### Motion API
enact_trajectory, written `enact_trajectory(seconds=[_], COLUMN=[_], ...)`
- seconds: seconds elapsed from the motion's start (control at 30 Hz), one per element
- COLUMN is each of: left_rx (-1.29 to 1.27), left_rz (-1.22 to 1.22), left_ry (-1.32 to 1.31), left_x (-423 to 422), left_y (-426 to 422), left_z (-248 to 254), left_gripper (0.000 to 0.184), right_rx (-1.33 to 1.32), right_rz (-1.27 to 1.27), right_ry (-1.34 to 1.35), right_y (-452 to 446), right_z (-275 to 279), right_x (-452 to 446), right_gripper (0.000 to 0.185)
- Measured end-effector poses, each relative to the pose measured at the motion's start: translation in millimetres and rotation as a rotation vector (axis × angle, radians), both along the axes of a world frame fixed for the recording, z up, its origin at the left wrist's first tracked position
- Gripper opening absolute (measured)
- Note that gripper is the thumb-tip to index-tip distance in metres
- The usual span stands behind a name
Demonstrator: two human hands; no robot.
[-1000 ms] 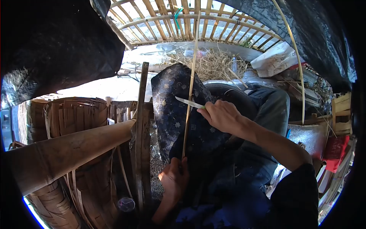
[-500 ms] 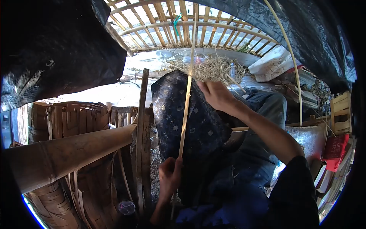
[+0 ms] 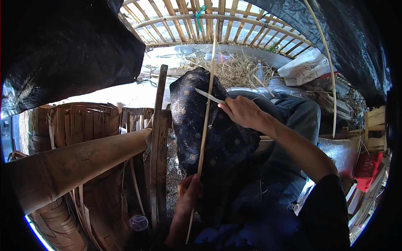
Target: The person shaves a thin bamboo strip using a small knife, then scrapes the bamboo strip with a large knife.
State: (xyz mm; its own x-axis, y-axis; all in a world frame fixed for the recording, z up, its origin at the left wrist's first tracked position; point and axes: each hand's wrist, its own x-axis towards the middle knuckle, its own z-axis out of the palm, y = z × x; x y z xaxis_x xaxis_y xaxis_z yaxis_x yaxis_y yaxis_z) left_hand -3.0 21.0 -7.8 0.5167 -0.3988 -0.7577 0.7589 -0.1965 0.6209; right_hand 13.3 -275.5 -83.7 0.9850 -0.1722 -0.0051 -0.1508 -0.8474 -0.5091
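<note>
A long, thin bamboo strip (image 3: 204, 138) runs upright across a dark patterned cloth (image 3: 226, 142) that covers my lap. My left hand (image 3: 188, 194) is closed around the strip near its lower end. In my right hand (image 3: 243, 111) is a knife (image 3: 207, 96), its handle mostly hidden by the fingers. The blade points left and lies across the strip's upper half; whether it cuts into the strip I cannot tell.
A thick bamboo pole (image 3: 88, 161) juts in from the left to an upright wooden post (image 3: 159, 142). Woven bamboo baskets (image 3: 83, 129) stand below it. Shavings (image 3: 236, 71) pile up ahead, before a slatted bamboo fence (image 3: 209, 19). Black plastic sheeting (image 3: 63, 54) hangs upper left.
My right hand has moved slightly down and turned, so the knife blade now shows across the strip. My left hand keeps its grip low on the strip. The view has shifted slightly.
</note>
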Motion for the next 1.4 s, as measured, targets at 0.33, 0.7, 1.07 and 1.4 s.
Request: enact_trajectory(seconds=[0.33,0.7,1.07,1.4], left_rx=[0.025,0.509,0.260,0.268], left_rz=[-0.051,-0.464,-0.284,-0.226], left_ry=[-0.080,-0.945,-0.427,-0.446], left_x=[12.5,6.4,16.0,19.2], left_y=[-4.0,-18.6,-15.7,-11.9], left_z=[14.1,18.8,14.5,12.3], left_gripper=[0.035,0.029,0.038,0.037], right_rx=[0.170,-0.206,-0.018,0.348], right_rz=[0.006,-0.114,0.084,-0.060], right_ry=[0.020,0.029,0.103,-0.002], right_y=[11.0,-12.8,14.5,-21.9], right_z=[53.7,26.3,42.0,38.8], right_x=[-7.5,13.6,-11.7,19.7], right_gripper=[0.037,0.044,0.040,0.042])
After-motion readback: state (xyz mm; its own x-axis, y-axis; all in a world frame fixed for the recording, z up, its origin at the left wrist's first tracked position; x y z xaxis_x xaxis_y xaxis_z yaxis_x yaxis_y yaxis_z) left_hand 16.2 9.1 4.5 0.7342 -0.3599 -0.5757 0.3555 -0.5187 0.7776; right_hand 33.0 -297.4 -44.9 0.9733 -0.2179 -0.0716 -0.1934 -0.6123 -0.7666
